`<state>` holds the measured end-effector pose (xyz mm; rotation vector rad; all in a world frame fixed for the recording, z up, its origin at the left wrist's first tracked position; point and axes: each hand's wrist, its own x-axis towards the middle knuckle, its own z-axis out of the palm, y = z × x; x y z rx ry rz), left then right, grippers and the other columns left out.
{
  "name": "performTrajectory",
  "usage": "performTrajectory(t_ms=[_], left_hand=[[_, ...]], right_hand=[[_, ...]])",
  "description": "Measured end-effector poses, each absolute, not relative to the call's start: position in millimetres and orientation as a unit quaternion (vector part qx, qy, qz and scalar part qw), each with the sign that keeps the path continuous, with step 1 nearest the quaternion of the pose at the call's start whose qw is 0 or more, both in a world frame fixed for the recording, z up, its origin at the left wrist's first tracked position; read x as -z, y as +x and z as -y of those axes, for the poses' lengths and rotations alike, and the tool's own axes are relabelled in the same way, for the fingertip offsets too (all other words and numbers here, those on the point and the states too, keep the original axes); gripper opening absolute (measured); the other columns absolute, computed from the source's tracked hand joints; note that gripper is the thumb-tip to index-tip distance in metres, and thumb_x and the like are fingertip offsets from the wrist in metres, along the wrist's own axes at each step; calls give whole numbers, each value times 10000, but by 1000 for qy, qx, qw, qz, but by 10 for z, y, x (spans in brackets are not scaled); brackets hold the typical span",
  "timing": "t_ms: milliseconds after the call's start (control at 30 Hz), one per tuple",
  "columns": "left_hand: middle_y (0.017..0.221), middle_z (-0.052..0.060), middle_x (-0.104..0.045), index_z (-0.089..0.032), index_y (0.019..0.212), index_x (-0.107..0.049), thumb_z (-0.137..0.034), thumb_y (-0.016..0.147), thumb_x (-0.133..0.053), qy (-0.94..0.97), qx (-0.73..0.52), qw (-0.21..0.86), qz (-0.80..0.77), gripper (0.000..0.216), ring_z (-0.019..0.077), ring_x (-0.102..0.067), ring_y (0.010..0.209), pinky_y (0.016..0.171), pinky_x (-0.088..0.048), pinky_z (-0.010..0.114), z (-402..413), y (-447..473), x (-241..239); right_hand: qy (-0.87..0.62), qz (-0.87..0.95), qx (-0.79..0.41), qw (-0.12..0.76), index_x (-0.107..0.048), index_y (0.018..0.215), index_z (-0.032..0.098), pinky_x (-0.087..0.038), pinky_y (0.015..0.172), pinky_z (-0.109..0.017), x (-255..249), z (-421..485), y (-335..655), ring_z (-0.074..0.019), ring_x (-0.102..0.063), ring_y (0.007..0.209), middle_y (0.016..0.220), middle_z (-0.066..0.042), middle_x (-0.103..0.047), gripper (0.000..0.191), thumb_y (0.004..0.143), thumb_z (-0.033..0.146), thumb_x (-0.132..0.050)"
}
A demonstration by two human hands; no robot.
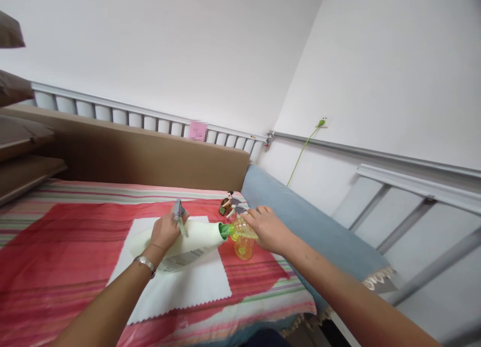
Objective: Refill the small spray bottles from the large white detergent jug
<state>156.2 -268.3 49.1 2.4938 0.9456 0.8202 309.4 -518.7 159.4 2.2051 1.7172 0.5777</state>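
A large pale green bottle [195,239] is tipped on its side above a white cloth [195,284], its green neck pointing right into a small clear yellow bottle [244,237]. My left hand [165,232] grips the big bottle's body and also holds a grey spray nozzle [179,213] between its fingers. My right hand [265,229] is closed on the top of the small yellow bottle, steadying it upright. A small dark brown bottle [226,205] with a grey spray head lies just behind the yellow one.
A red striped cover [56,247] spreads over the surface. A brown headboard panel [143,156] runs along the back, a blue-grey cushion [308,222] along the right. Grey metal rails [413,222] stand at the right wall, with a green cable [304,146] plugged in.
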Motion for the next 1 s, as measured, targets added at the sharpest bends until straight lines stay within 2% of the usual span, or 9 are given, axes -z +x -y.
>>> performTrajectory(t_ms=[233,400,567,700,800,933,1000], left_hand=[[757,81,-685,-223,942,-598,-481,843,-370,882,-278,172,-340,358,257,-648,738,579,-375,267,2728,1563,-516],[756,81,-678,-230,965,-576,-474,852,-357,884,-291,176,-322,347,271,-647,748,578,-371,275,2766,1570,-520],[747,61,-671,-247,962,-562,-462,851,-364,885,-299,193,-301,312,268,-643,732,574,-361,274,2789,1536,-529],[737,53,-667,-258,948,-568,-466,847,-368,883,-302,204,-296,306,265,-641,733,575,-355,269,2772,1496,-512],[731,53,-661,-259,936,-575,-469,845,-368,880,-304,206,-300,308,260,-637,730,571,-349,264,2745,1478,-475],[719,58,-651,-245,887,-588,-467,822,-412,862,-330,229,-309,291,247,-626,705,566,-343,258,2667,1440,-410],[675,47,-634,-236,806,-596,-467,781,-479,829,-370,281,-310,260,238,-617,680,565,-343,256,2592,1390,-376]], right_hand=[[748,-600,-209,192,-482,1161,213,-289,749,-375,-1671,5129,3027,-274,-457,904,1027,-118,-556,548,634,84,-562],[724,-603,-225,248,-513,1149,195,-280,834,-459,-1722,5002,2909,-304,-463,933,1030,-131,-581,582,591,96,-644],[713,-602,-232,276,-604,1010,204,-225,906,-524,-1748,4825,2714,-314,-479,938,961,-122,-618,411,612,124,-666],[696,-604,-246,301,-636,952,219,-155,959,-551,-1748,4713,2596,-337,-461,988,965,-104,-631,370,593,155,-703],[689,-613,-244,301,-648,927,223,-125,967,-564,-1756,4663,2551,-338,-455,995,956,-99,-630,372,572,139,-722],[695,-624,-225,279,-638,951,194,-162,948,-570,-1810,4665,2597,-350,-452,1007,977,-137,-611,449,522,106,-736],[718,-631,-204,212,-608,1029,190,-206,936,-559,-1838,4694,2671,-345,-449,1037,1044,-146,-592,509,542,67,-692]])
